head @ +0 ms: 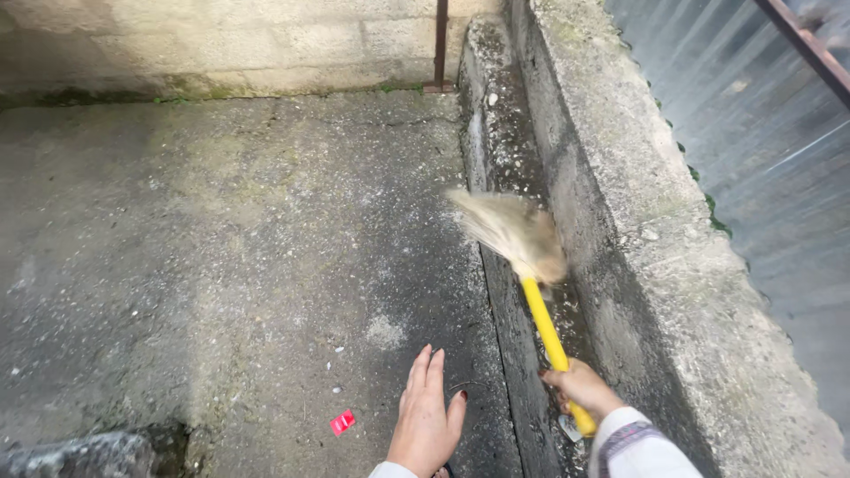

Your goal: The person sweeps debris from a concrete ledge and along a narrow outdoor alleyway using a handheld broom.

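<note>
Nearest, at the bottom edge, the left hand hangs flat over the concrete floor, its grip fully open with fingers together and pointing far, holding nothing. Just left of it a small red scrap lies on the floor, with a few pale specks scattered beyond. To the right, the right hand, coming out of a pale sleeve, has its grip closed around the near end of the broom, fingers wrapped over the handle. The handle is bright yellow and slants up and to the left, away from the hand, down inside a narrow gutter that runs near to far along the right side of the floor. At the far end of the handle the bristles fan out in a pale straw colour, blurred, spreading left over the gutter's edge and onto the floor. Right of the gutter rises a rough concrete ledge, and past it lies corrugated sheeting. Farthest off, a block wall closes the floor, with a rusty post standing at the gutter's head.
</note>
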